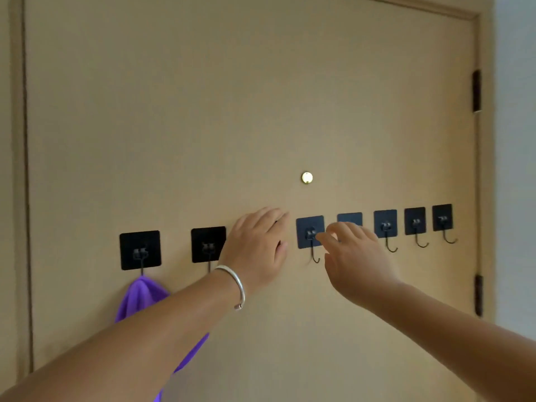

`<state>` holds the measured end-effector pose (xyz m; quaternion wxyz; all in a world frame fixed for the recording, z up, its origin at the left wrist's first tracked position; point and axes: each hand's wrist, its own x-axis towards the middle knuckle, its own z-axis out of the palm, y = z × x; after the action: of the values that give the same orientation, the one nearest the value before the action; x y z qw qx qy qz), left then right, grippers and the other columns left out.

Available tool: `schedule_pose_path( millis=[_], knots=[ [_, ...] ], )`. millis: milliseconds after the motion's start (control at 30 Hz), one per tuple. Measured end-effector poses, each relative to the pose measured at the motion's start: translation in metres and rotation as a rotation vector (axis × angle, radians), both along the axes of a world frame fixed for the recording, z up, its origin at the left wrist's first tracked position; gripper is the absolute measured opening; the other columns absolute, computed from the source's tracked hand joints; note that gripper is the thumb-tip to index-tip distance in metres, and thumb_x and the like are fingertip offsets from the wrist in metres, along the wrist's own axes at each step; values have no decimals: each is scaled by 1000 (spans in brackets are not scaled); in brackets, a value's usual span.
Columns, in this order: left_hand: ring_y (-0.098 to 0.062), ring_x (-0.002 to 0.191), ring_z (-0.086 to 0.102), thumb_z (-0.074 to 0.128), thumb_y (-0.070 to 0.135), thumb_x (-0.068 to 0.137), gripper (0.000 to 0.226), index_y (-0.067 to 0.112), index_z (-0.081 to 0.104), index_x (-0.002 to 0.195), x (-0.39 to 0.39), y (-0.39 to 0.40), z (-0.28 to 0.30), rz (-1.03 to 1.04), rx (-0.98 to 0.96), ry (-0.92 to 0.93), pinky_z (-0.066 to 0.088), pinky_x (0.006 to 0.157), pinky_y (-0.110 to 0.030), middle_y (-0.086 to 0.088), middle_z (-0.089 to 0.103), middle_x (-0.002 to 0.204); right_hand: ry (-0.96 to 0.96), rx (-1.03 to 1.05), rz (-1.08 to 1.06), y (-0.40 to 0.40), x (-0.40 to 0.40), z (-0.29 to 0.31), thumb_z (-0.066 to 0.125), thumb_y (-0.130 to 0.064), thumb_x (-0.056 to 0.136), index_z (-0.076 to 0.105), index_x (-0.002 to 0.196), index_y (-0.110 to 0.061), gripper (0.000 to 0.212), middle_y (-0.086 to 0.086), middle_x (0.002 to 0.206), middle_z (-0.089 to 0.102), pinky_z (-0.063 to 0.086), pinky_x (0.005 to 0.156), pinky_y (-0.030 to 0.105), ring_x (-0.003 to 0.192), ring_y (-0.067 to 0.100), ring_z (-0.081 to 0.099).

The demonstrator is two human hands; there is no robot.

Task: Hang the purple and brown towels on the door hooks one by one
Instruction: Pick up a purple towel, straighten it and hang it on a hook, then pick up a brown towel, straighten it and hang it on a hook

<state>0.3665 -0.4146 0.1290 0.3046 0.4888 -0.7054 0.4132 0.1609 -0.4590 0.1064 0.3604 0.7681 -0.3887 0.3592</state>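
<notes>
A row of several black square adhesive hooks runs across the tan door [203, 126]. A purple towel [142, 297] hangs from the leftmost hook [140, 250]; my left forearm hides much of it. My left hand [258, 245] is raised flat against the door between the second hook [208, 244] and the middle hook [310, 232], fingers apart, holding nothing. It covers one hook. My right hand [353, 250] reaches toward the middle hook, fingertips touching its plate, empty. No brown towel is in view.
A brass peephole [307, 177] sits above the hooks. Three bare hooks [414, 221] continue to the right. Black hinges [477, 91] line the door's right edge, and the door frame [20, 169] runs down the left.
</notes>
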Motion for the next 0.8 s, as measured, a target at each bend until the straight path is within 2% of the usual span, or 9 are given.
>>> schedule_pose_path(
  millis=[133,367,433,600,667,733,800],
  knots=[
    [-26,125,51,37,41,87,59,6,53,133,-70,-29,-3,-45,55,-15,43,102,-42,-7,57,132,-18,98,-238,4,-82,-4,61,-33,87,61,122,-20,37,2,120,60,45,96,39,113,24,55],
    [-21,135,40,26,50,88,69,10,45,141,-174,-66,-17,-194,118,-137,35,111,-43,-3,49,142,-122,142,-512,33,-175,-24,48,-48,92,51,129,-26,44,-1,130,52,34,109,39,123,20,48],
    [-21,137,38,25,52,89,70,11,41,144,-200,-70,-22,-286,137,-148,33,112,-42,-3,46,144,-151,138,-603,48,-195,-33,53,-48,89,55,127,-24,45,1,127,55,37,107,42,120,23,51],
    [-23,142,29,40,48,93,67,9,34,147,-277,-63,-44,-601,228,-163,24,116,-41,-5,38,151,-166,138,-914,107,-249,-46,70,-47,74,64,113,-22,47,4,111,64,49,91,45,101,26,63],
    [-24,144,26,45,46,92,69,9,31,148,-310,-51,-57,-720,270,-178,21,117,-41,-6,35,152,-182,156,-1036,144,-267,-50,74,-45,71,65,111,-21,48,5,108,64,50,89,46,99,27,63],
    [-26,141,31,50,46,90,70,7,36,146,-343,-27,-67,-831,305,-166,25,115,-43,-9,40,149,-189,185,-1150,188,-286,-56,75,-43,69,66,110,-19,48,7,107,64,49,88,47,98,30,63],
    [-26,142,29,49,47,91,70,8,33,147,-377,4,-77,-947,333,-145,24,116,-42,-9,38,150,-188,217,-1279,238,-303,-61,75,-43,70,65,112,-19,49,8,108,64,48,90,49,99,31,62]
  ],
)
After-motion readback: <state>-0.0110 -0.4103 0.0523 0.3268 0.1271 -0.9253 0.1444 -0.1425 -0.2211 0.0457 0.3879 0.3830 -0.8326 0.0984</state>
